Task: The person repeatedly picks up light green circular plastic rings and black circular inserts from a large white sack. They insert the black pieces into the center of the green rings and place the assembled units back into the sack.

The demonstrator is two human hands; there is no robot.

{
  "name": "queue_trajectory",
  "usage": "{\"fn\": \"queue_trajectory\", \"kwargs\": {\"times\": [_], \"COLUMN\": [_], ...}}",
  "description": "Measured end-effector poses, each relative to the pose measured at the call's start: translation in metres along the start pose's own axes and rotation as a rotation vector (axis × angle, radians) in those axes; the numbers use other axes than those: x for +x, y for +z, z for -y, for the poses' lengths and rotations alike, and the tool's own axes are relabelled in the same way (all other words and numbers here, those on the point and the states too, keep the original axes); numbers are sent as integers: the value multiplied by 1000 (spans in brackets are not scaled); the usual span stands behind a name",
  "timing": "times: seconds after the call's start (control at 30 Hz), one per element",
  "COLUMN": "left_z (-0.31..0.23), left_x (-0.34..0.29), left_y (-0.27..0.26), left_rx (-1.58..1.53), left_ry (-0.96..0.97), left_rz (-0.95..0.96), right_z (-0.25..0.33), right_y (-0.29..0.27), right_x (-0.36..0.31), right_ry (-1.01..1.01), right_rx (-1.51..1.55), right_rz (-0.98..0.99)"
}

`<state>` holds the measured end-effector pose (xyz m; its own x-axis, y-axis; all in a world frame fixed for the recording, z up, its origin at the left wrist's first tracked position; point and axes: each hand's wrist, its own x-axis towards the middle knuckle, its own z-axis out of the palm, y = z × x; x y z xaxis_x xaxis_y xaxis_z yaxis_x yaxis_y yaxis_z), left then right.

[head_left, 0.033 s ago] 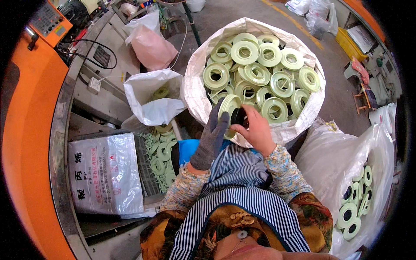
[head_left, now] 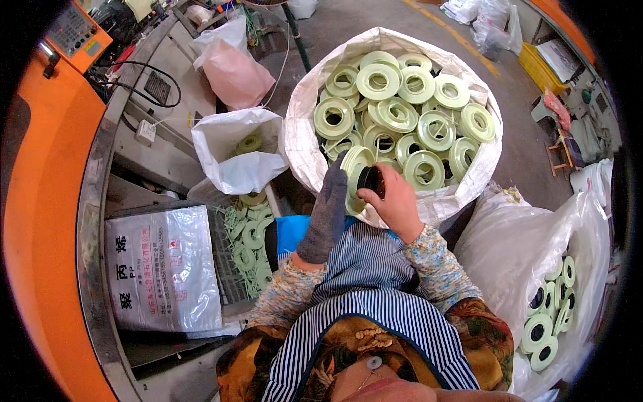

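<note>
Pale green flanged plastic rings [head_left: 357, 161], seemingly several held together, stand on edge between my hands at the near rim of a big white woven sack [head_left: 305, 127]. My left hand [head_left: 323, 218], in a grey glove, presses along their left side with its fingers close together; its thumb is hidden. A black round part [head_left: 369, 178] sits at the rings' middle. Against it, my bare right hand [head_left: 400, 209] is closed, with thumb and curled fingers at its right edge. Many similar green rings [head_left: 396, 114] fill the sack behind.
At right, a clear plastic bag [head_left: 495, 234] holds green rings with black centres [head_left: 537, 331]. To the left are a small white bag [head_left: 251, 171], a crate of green rings and scraps [head_left: 251, 234], and a printed white sack [head_left: 164, 268]. An orange machine [head_left: 47, 201] borders the far left.
My left thumb, earlier showing on the near face of the rings, has gone out of sight, and the left hand lies flatter along them. My right hand has barely shifted.
</note>
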<state>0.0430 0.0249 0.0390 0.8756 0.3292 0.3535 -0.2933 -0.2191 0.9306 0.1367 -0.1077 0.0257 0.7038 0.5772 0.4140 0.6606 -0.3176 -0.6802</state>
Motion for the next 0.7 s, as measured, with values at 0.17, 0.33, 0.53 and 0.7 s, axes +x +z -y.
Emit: {"fn": "queue_trajectory", "kwargs": {"times": [0.17, 0.33, 0.53, 0.7], "left_z": [14, 37, 76, 89], "left_x": [-15, -43, -17, 4], "left_y": [14, -10, -9, -26], "left_rx": [-143, -159, 388, 745], "left_ry": [-88, -251, -66, 91], "left_rz": [-12, 77, 34, -70], "right_z": [-21, -19, -40, -127], "right_y": [15, -5, -13, -72], "right_x": [-6, -16, -33, -59], "right_ry": [460, 601, 538, 792], "right_rx": [662, 1323, 1592, 1428], "right_rz": [109, 95, 65, -200]}}
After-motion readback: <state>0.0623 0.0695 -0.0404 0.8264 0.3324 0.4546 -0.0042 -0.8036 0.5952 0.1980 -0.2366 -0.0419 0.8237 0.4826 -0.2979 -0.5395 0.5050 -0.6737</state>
